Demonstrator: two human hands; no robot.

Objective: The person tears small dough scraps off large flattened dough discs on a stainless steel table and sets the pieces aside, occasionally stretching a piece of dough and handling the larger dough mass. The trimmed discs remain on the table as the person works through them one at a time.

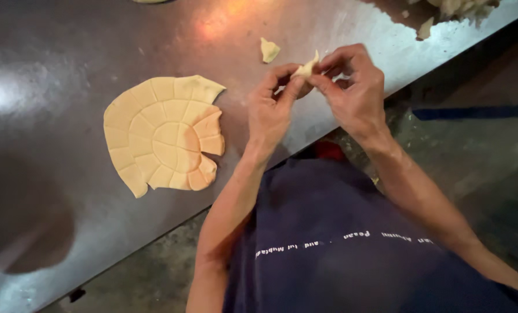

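Head view looks straight down on a dark, shiny metal table (56, 52) that runs aslant across the picture, with the person's dark blue shirt (328, 243) filling the lower middle. Both bare hands meet above the table's near edge, close to the body. The left hand (269, 110) is curled narrow, its thumb and fingertips pinched on a small pale piece of dough (306, 68), and the right hand (355, 87) grips the same piece from the other side, its fingers bent in tight around it. A pointed tip of the piece sticks up between the two sets of fingertips; how it is folded inside the grip cannot be told. To the left of the hands, lying flat on the table and well apart from them, is a rolled dough sheet (157, 133), roughly round and scored into rings and wedge-like cells; its right side is ragged where cells are missing. A small dough scrap (269, 50) lies alone on the table just beyond the hands. At the top right corner sits a loose heap of dough pieces (453, 8), partly cut off by the frame. Beyond the table edge, on the right, a dim grey floor (479, 156) shows.
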